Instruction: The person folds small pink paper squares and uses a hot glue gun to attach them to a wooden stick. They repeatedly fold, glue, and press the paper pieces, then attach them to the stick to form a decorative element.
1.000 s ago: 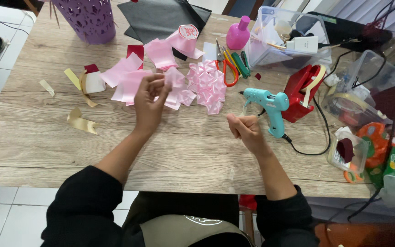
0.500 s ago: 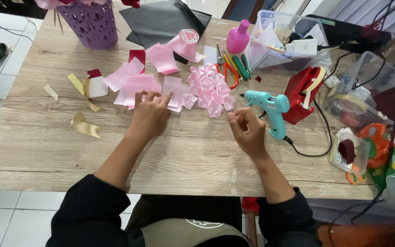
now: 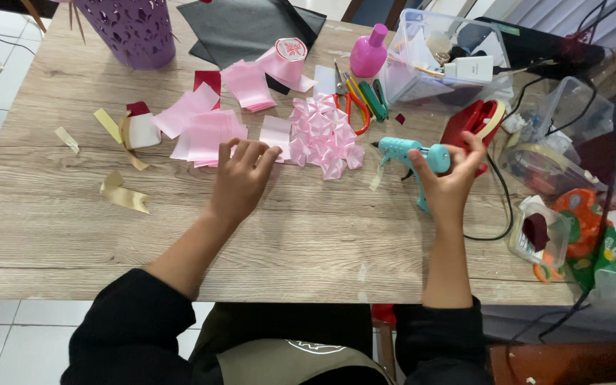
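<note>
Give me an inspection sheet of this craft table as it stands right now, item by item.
Surface: wooden table, bare at the near edge, crowded at the far side.
Job's things: teal glue gun in the right hand; pink ribbon pieces under the left hand; pink ribbon bow between the hands.
Clutter: purple basket, black sheet, pink ribbon roll, scissors, pink bottle, clear plastic box, gold ribbon scraps, red tape dispenser.
Grippers: left hand flat on the ribbon pieces; right hand gripping the glue gun.
Cables: black cord loops from the glue gun.
Surroundings: white tiled floor.
</note>
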